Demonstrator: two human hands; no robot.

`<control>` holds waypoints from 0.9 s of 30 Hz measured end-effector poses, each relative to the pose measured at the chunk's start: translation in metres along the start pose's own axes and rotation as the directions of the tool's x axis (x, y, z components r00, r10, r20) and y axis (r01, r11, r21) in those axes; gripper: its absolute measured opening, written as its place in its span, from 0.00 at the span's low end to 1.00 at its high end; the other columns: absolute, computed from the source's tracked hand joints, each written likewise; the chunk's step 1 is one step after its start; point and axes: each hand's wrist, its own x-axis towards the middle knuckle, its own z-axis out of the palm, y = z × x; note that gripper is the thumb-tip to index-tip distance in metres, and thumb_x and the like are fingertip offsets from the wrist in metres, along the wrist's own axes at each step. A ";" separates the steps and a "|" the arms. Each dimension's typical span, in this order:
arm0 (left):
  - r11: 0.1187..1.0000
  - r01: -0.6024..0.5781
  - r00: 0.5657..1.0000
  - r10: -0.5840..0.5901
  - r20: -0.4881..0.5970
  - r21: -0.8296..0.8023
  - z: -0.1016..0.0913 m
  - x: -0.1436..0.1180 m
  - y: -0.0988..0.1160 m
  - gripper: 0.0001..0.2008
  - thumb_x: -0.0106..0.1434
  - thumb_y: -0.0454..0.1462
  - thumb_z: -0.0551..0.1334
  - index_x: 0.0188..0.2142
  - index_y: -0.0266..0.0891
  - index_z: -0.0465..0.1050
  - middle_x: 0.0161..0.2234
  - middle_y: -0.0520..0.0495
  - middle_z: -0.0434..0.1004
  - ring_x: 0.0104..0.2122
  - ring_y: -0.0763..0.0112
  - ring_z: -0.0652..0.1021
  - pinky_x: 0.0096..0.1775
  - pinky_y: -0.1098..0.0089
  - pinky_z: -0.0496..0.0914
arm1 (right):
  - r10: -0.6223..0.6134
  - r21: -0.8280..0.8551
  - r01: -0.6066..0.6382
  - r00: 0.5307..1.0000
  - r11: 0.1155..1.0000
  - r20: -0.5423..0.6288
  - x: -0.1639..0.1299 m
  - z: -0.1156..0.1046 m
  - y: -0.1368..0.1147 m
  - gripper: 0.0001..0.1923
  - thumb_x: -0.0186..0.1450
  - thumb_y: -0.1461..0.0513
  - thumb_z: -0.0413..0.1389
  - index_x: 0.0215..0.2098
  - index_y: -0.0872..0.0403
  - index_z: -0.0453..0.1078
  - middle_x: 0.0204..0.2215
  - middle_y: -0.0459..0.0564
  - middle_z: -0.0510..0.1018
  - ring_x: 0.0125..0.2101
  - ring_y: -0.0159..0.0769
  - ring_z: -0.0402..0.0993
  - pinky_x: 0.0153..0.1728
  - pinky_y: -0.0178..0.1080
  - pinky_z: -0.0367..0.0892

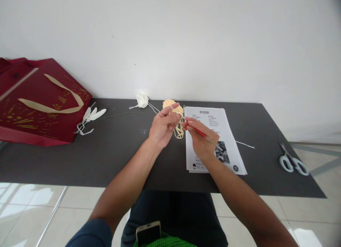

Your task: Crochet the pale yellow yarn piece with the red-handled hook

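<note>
My left hand is closed in a pinch, with white yarn running into its fingers from a small white yarn ball at the back of the table. Any small worked piece between the fingertips is mostly hidden. My right hand grips a crochet hook with a red handle, its tip close to the left fingertips. Just behind my hands lies a pale orange yarn ball. Loose loops of yellow yarn hang or lie below the fingers; I cannot tell which.
Printed sheets lie under my right hand, a white yarn end beside them. Scissors rest near the table's right edge. At left stand a red gift bag and white crocheted pieces. A phone is at my lap.
</note>
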 end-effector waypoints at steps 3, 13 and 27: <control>0.996 -0.062 0.998 0.061 0.016 0.059 0.000 0.000 -0.001 0.25 0.48 0.29 0.74 0.48 0.35 0.79 0.19 0.59 0.69 0.18 0.85 0.62 0.22 0.77 0.52 | 0.117 0.145 -0.107 0.991 0.984 -0.065 0.005 0.001 0.000 0.11 0.65 0.66 0.64 0.42 0.42 0.81 0.41 0.43 0.87 0.31 0.32 0.83 0.34 0.41 0.80; 0.906 -0.210 0.972 0.233 -0.018 0.369 -0.005 0.005 -0.006 0.26 0.47 0.30 0.73 0.48 0.38 0.80 0.22 0.58 0.74 0.21 0.81 0.69 0.28 0.74 0.63 | 0.110 0.089 -0.104 0.992 0.991 -0.067 0.014 -0.007 0.000 0.06 0.65 0.63 0.64 0.39 0.48 0.72 0.38 0.43 0.85 0.27 0.28 0.78 0.30 0.36 0.76; 0.469 -0.464 0.828 0.532 0.180 0.752 -0.009 -0.005 -0.013 0.22 0.54 0.28 0.63 0.47 0.42 0.81 0.23 0.57 0.73 0.22 0.78 0.67 0.28 0.73 0.63 | 0.125 0.019 -0.124 0.989 0.992 -0.075 0.013 -0.008 -0.012 0.06 0.66 0.62 0.64 0.38 0.49 0.71 0.35 0.44 0.84 0.27 0.28 0.77 0.29 0.35 0.73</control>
